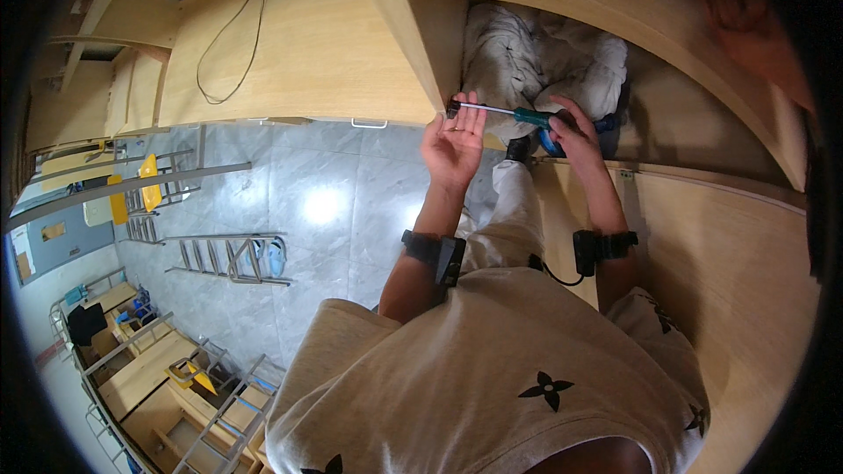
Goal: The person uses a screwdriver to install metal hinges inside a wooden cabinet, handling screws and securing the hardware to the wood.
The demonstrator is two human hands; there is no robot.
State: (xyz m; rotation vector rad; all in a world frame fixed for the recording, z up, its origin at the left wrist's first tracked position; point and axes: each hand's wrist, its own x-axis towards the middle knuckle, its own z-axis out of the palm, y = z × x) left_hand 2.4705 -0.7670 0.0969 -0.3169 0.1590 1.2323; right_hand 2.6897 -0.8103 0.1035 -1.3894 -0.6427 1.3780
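Observation:
My right hand (578, 131) grips the green handle of a screwdriver (532, 117). Its metal shaft points left, with the tip at a small black fitting (453, 108) beside the edge of an upright wooden panel (421, 59). Palm up, my left hand (454, 148) lies under and behind the shaft with its fingers stretched out. Its fingertips are close to the black fitting; whether they touch it, I cannot tell. White bedding or cloth (507, 46) is bundled in the wooden compartment just beyond my hands.
A wooden desktop (316, 46) carrying a thin black cable (254, 46) extends left of the panel. A wooden door or side panel (718, 243) stands at right. On the tiled floor (316, 164), metal ladders (224, 258) and light blue slippers (276, 257) appear. Yellow-seated chairs (150, 183) are farther left.

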